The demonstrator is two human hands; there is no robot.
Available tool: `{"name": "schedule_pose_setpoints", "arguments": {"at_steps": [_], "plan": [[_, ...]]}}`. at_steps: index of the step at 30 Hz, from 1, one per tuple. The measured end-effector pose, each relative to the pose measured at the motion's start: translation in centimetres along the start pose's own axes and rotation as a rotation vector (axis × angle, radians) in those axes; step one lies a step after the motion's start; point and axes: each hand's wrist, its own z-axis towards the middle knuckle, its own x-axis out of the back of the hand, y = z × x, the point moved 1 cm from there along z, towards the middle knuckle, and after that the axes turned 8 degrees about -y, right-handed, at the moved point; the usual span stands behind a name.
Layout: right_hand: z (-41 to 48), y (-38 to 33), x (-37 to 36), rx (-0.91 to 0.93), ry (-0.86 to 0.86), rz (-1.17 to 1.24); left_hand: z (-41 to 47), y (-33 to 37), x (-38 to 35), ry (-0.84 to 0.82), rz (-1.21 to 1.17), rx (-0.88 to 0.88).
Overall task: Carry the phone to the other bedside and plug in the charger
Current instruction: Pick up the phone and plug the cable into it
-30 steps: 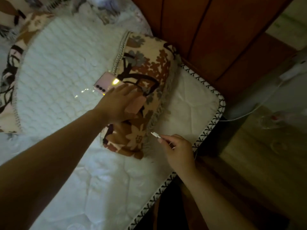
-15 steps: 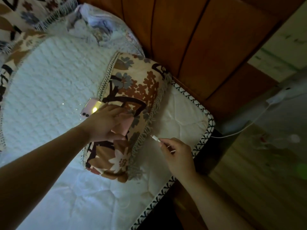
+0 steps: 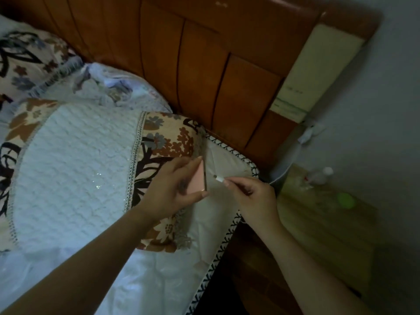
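My left hand (image 3: 169, 189) grips a pink phone (image 3: 198, 179) over the right end of the floral pillow (image 3: 163, 142), with the phone's bottom edge turned to the right. My right hand (image 3: 252, 196) pinches the white charger plug (image 3: 218, 177), whose tip sits a short gap from that edge without touching it. The white cable (image 3: 287, 167) runs from behind my right hand up to a white adapter (image 3: 305, 136) on the wall beside the headboard.
A wooden headboard (image 3: 193, 64) backs the bed. The white mattress pad with black stitched edging (image 3: 241, 160) ends at the bed's right side. A wooden bedside table (image 3: 322, 223) holds a small bottle (image 3: 321, 175) and a green round object (image 3: 345, 200).
My left hand lifted the phone off the pillow and brought it right, toward the plug. My right hand moved the plug up close to the phone's edge. The view tilted up.
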Motion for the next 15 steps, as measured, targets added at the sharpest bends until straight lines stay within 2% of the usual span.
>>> {"name": "schedule_pose_setpoints", "arguments": {"at_steps": [7,15], "plan": [[-4.5,-4.1,6.8,0.031,0.160,-0.043,1.9,8.6,-0.1,-0.011,-0.004,-0.310],[-8.9,-4.9,14.6,0.004,0.308,-0.213,4.6,16.2,-2.6,-0.170,0.009,-0.483]]}}
